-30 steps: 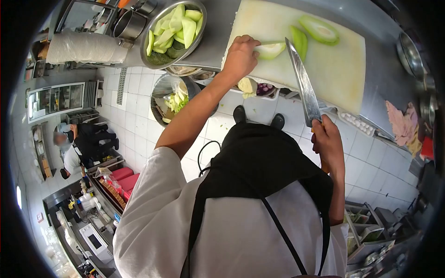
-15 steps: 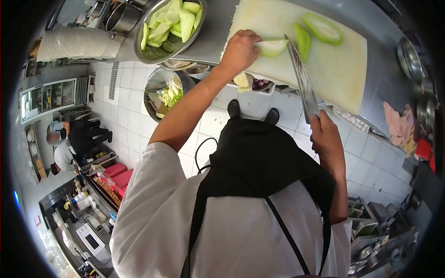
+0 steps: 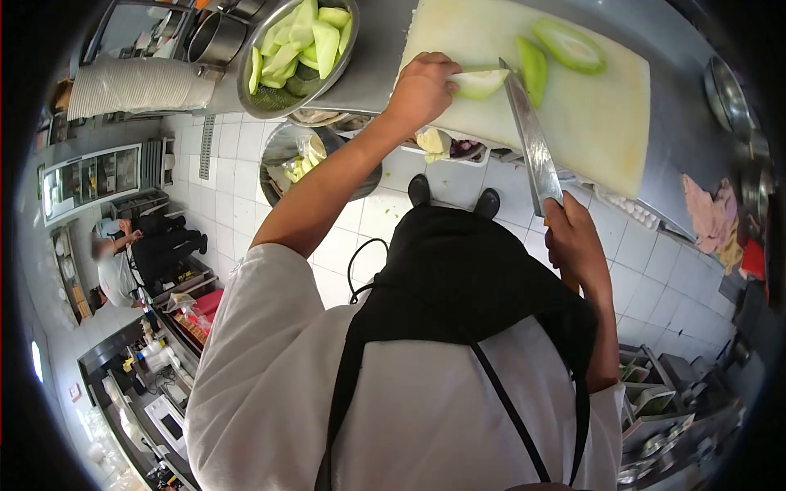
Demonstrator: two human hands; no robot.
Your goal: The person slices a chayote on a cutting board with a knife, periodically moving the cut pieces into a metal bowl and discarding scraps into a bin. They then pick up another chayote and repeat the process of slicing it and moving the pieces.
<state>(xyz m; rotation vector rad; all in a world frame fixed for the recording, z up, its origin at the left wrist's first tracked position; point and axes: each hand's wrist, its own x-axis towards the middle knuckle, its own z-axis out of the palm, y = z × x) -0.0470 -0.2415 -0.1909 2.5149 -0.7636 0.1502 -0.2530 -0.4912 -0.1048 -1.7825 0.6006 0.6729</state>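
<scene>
My left hand [image 3: 422, 88] is closed on one end of a pale green gourd wedge [image 3: 481, 83] lying on the white cutting board [image 3: 606, 131]. My right hand [image 3: 573, 239] grips a long knife [image 3: 532, 139] by its handle. Its blade slants up and left across the board, the tip touching or very close to the wedge's right end. Beyond the tip lie a narrow green gourd wedge [image 3: 532, 72] and a larger gourd piece [image 3: 569, 46], its pale inside facing up. Left of my left hand, a metal bowl [image 3: 350, 51] holds several cut gourd pieces [image 3: 304, 45].
Below the counter edge stands a metal bin [image 3: 274, 147] with green scraps. Metal bowls [image 3: 727, 94] and a pink cloth [image 3: 706, 204] lie at the right. A stack of white containers [image 3: 139, 86] is at upper left. A person [image 3: 135, 254] is in the left background.
My hands, the knife and the wedge look almost the same. The view has shifted slightly, and the person in the background has changed posture, with the arms now in front.
</scene>
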